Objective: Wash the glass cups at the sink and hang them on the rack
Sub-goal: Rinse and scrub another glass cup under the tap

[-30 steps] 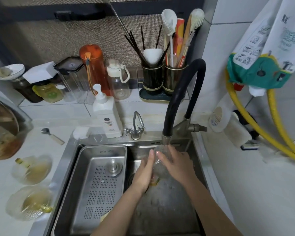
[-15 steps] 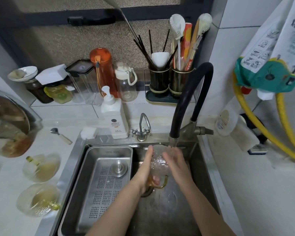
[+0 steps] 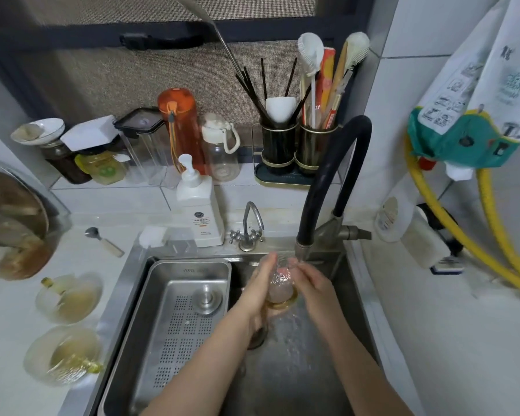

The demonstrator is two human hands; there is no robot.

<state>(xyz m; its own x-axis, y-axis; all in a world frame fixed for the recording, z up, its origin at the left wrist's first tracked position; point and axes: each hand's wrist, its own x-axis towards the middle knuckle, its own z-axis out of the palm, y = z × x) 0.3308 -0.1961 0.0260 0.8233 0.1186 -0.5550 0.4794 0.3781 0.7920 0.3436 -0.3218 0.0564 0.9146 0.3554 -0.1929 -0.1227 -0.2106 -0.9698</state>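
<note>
I am cupping the glass cup (image 3: 279,285) between my left hand (image 3: 260,282) and right hand (image 3: 311,285) under the black faucet (image 3: 327,181) (water splashing), at two o'clock of the steel drain tray (image 3: 150,298)

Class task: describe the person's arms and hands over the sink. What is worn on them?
Both forearms are bare to the bottom edge: no sleeves, gloves or watch show. No rings are visible on the left hand or right hand, though the picture is slightly blurred.
</note>
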